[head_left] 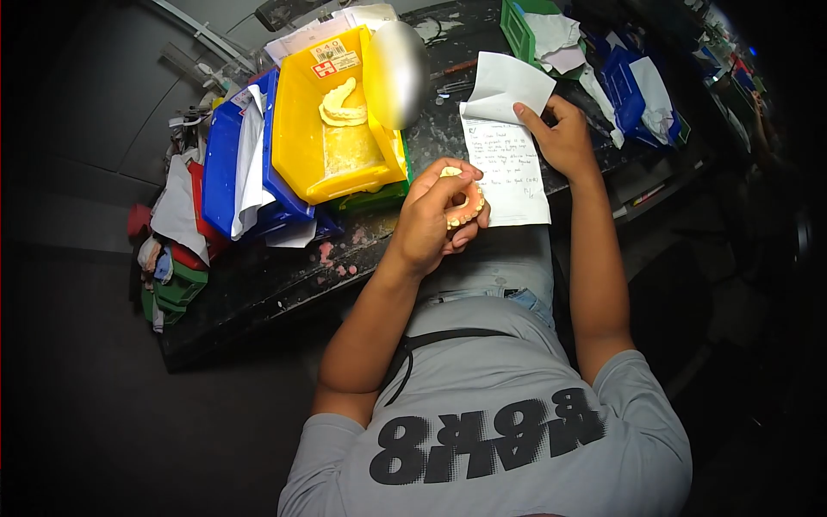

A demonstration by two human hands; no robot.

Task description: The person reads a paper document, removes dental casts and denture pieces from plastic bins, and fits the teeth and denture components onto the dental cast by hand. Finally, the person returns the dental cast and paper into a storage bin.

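Note:
My left hand is closed around a dental model, a horseshoe-shaped piece with a pinkish base and a row of yellowish teeth. Fingers hide part of it. My right hand grips a handwritten paper slip by its upper right side, thumb on the folded-over top portion. The slip's lower left edge lies beside the fingers of my left hand. To the left, a yellow bin with a number label contains another cream-coloured dental cast.
Blue bins holding papers stand left of the yellow one. Green and blue bins with papers sit at the back right. The dark bench carries pink and white specks. One blurred patch hides the yellow bin's right side.

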